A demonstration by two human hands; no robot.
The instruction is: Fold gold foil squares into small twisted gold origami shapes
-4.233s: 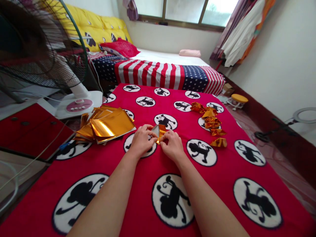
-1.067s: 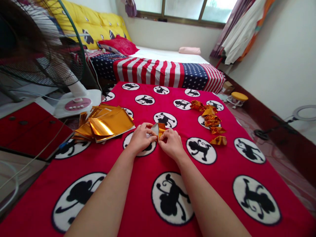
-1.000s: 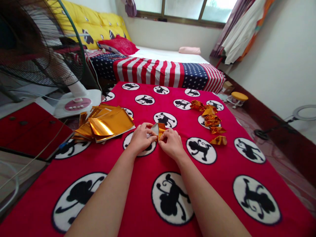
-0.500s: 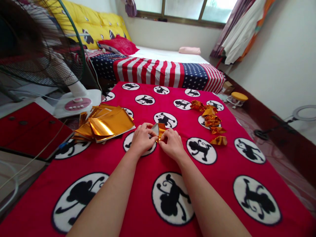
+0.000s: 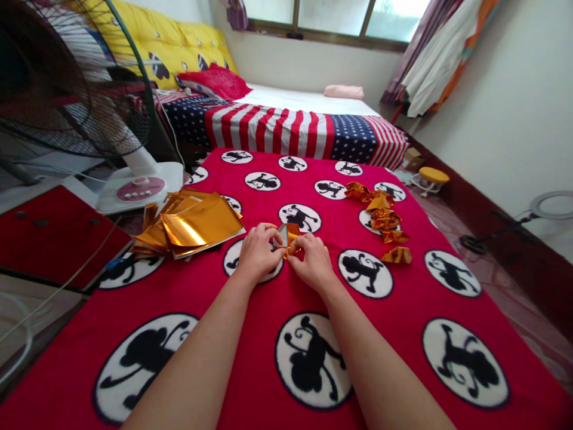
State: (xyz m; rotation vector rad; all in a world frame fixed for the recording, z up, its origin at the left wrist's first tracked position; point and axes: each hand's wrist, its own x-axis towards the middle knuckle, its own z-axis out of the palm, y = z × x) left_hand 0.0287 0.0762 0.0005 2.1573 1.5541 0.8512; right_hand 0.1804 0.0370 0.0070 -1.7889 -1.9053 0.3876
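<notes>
A small sheet of gold foil paper (image 5: 293, 230), partly folded with a grey-white inner side showing, is held between my two hands over the red cloth. My left hand (image 5: 260, 251) pinches its left side, fingers curled. My right hand (image 5: 312, 258) pinches the near right side, its thumb and fingertips close to the left thumb. To the left lies a loose stack of flat gold sheets (image 5: 201, 222). Several folded gold pieces (image 5: 384, 218) form an uneven row on the right.
The red cloth (image 5: 250, 370) has black monkey figures in white circles. A fan (image 5: 138, 179) stands at the left beside a red cabinet (image 5: 58, 233). Behind is a bed (image 5: 277, 128); a yellow stool (image 5: 433, 174) and a ring-light stand (image 5: 514, 224) are at the right.
</notes>
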